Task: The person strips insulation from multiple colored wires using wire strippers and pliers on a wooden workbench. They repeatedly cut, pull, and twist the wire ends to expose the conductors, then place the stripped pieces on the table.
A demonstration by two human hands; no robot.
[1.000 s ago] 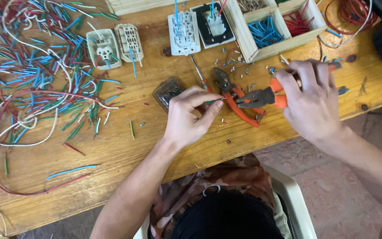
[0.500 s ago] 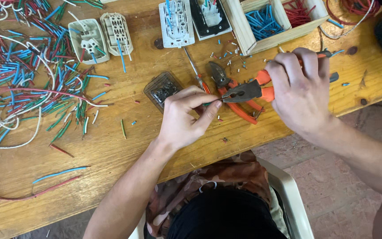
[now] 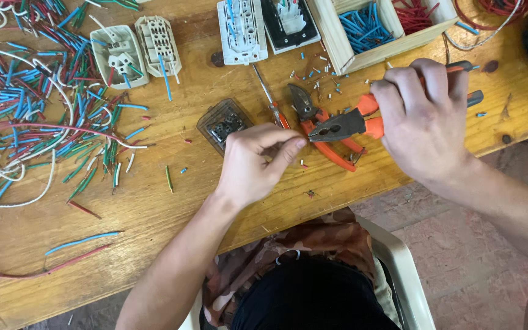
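**Pliers meet a pinched wire end at mid-frame**

At the top right, a wooden tray [image 3: 337,43] holds blue wire pieces [image 3: 365,27] in one compartment and red ones [image 3: 417,15] in the next. The right hand [image 3: 426,119] is closed round orange-handled pliers [image 3: 343,125]; the left hand [image 3: 255,162] pinches something small, too tiny to identify, at their nose. The wooden worktop [image 3: 154,208] carries cut wires [image 3: 38,104] at upper left; tiled floor shows at lower right.

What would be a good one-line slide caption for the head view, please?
Right hand grips orange-handled pliers beside the pinched left hand, over a wooden workbench strewn with wire offcuts.
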